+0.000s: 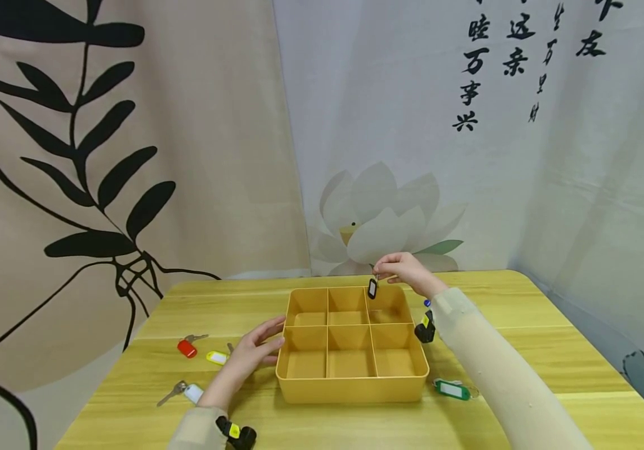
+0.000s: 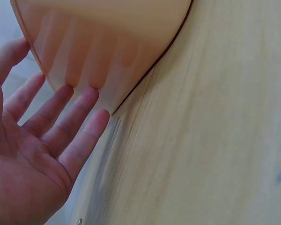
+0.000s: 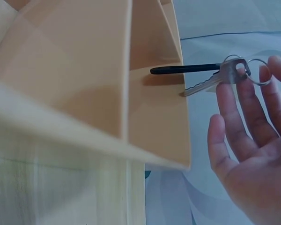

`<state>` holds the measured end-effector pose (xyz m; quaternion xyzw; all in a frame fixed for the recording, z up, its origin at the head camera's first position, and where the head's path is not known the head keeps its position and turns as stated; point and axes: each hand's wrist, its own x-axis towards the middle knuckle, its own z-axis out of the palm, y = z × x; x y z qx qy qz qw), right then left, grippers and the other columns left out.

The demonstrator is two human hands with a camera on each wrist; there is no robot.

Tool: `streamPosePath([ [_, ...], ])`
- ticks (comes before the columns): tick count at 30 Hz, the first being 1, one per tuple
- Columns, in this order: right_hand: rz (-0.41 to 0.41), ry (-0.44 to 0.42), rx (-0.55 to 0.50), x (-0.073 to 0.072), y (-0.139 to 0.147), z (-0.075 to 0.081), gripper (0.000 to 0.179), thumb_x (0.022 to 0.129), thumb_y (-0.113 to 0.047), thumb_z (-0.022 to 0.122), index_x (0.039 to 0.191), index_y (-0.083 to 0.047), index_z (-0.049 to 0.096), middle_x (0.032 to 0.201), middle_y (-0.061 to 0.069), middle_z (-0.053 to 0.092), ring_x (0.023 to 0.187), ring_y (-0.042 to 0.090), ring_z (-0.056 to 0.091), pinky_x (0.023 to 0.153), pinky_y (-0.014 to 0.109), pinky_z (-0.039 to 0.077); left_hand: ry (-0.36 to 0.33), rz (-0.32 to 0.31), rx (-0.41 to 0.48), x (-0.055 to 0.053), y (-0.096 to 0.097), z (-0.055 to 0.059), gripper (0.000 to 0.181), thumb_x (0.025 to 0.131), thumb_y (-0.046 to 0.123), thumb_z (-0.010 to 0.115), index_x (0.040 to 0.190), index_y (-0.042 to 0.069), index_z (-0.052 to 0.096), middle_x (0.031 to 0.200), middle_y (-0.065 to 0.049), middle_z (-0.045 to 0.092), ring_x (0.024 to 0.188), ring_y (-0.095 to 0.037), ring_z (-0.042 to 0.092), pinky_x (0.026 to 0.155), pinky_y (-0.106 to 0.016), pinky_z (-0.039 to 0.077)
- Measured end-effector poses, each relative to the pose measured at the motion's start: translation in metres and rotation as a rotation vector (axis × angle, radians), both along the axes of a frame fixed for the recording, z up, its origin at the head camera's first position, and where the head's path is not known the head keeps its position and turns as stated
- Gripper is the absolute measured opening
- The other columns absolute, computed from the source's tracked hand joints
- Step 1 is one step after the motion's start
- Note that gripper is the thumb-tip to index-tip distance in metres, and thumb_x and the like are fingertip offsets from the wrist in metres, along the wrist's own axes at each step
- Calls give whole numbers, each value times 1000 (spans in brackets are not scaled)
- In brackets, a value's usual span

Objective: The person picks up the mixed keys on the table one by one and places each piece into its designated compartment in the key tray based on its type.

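My right hand (image 1: 406, 269) is raised over the far right compartment of the yellow six-compartment box (image 1: 352, 390). Thumb and fingers pinch a key ring, from which a black key tag (image 1: 372, 289) hangs. In the right wrist view, a silver key (image 3: 229, 72) shares that ring with the tag, both close over the box's far edge. On the other side, my left hand (image 1: 251, 350) rests its fingertips against the box's left wall. The left wrist view shows those fingers (image 2: 86, 98) nearly straight, touching the wall.
Left of the box on the wooden table (image 1: 524, 375) lie keys with a red tag (image 1: 187, 349), a yellow tag (image 1: 217, 357) and a white tag (image 1: 193, 393). A green tag (image 1: 452, 390) lies to the right. A small blue piece (image 1: 427, 303) shows beside the right sleeve.
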<state>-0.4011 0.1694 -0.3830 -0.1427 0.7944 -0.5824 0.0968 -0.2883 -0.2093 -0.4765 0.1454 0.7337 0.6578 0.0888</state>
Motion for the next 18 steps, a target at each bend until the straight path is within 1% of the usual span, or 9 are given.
streamPosePath([
  [4,1,0,5,0,-1,0,23,98,-19,58,103,2,67,114,24,64,102,32,64,96,55,43,0,-6,3,0,0,1,59,97,20,61,150,8,36,149,-26,34,119,-39,54,85,-41,54],
  [7,4,3,11,-1,-3,0,22,98,-19,59,102,1,67,111,20,66,102,32,64,95,53,45,-4,-5,2,0,-1,1,59,97,19,61,150,8,36,150,-25,34,119,-39,53,85,-41,54],
  [12,22,5,30,-1,-5,1,21,98,-18,58,102,1,68,104,11,69,105,37,61,94,51,47,-8,-1,-2,0,-2,2,59,97,20,61,150,9,37,149,-25,35,119,-38,54,86,-43,54],
  [15,33,4,38,-1,-5,2,22,98,-17,58,104,2,67,107,14,69,107,40,60,94,52,46,-7,-3,-6,0,-2,1,59,97,20,61,150,9,37,149,-25,35,119,-38,53,86,-43,54],
  [18,40,11,48,-1,-5,2,23,99,-17,57,106,2,66,113,20,66,107,39,60,95,52,46,-5,-3,-3,0,-2,0,58,97,19,61,149,8,37,149,-25,35,120,-38,53,86,-44,54],
])
